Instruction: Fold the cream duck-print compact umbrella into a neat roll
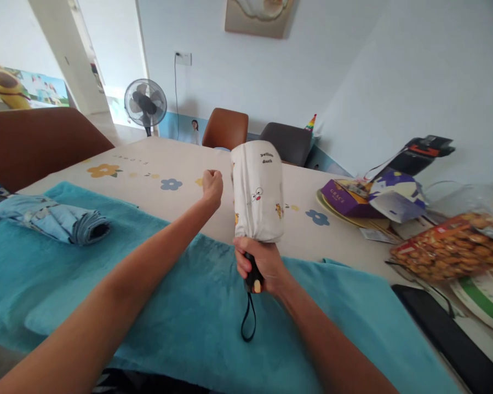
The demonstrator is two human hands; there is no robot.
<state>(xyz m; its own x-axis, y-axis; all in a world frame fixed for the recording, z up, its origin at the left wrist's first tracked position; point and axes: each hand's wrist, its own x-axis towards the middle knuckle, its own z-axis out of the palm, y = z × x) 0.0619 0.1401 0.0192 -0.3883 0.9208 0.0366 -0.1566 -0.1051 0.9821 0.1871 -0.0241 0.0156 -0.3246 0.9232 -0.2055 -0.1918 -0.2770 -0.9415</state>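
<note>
A folded white umbrella [258, 189] with "yellow duck" lettering and a duck-face print stands upright over the table. My right hand [263, 262] is wrapped round its black handle, from which a black wrist loop [248, 323] dangles. To the left of the umbrella, apart from it, my left hand [212, 189] is closed in a fist, with nothing seen sticking out of it. A rolled light-blue umbrella [53, 219] lies on the teal towel [181, 312] at the left.
The flower-printed tabletop [143, 158] stretches behind the towel. On the right are a purple box [349, 198], a bag of brown snacks [456, 246], glasses [425, 284] and a black flat object [447, 328]. Chairs [225, 128] and a fan [145, 103] stand beyond.
</note>
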